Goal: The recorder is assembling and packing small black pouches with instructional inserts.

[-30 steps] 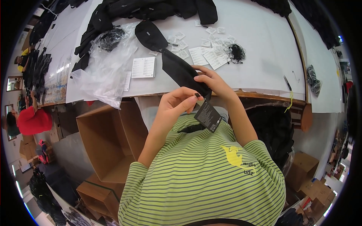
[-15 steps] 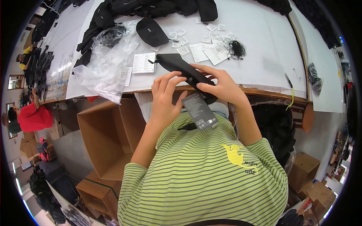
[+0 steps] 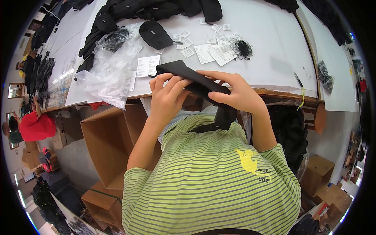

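A flat black fabric pouch (image 3: 181,70) is held up in front of my body at the table's near edge. My left hand (image 3: 166,94) grips its left part, fingers curled at the near side. My right hand (image 3: 241,94) holds the right part between thumb and fingers, with the thumb lying across the top. From the right end of the pouch hangs a dark hang tag (image 3: 224,117), turned toward its plain side. Just beyond the pouch lies a stack of white printed cards (image 3: 148,65). Another black pouch (image 3: 156,34) rests farther back.
Clear plastic bags (image 3: 105,74) lie left on the white table (image 3: 270,51). Small white packets (image 3: 188,52), printed sheets (image 3: 223,55) and a black string bundle (image 3: 243,49) sit mid-table. A pen-like tool (image 3: 298,79) is at right. Below left stands an open carton (image 3: 103,145).
The pouch has been turned and tilted more level, its far end shifting slightly left. The hang tag has flipped from its printed side and swung right.
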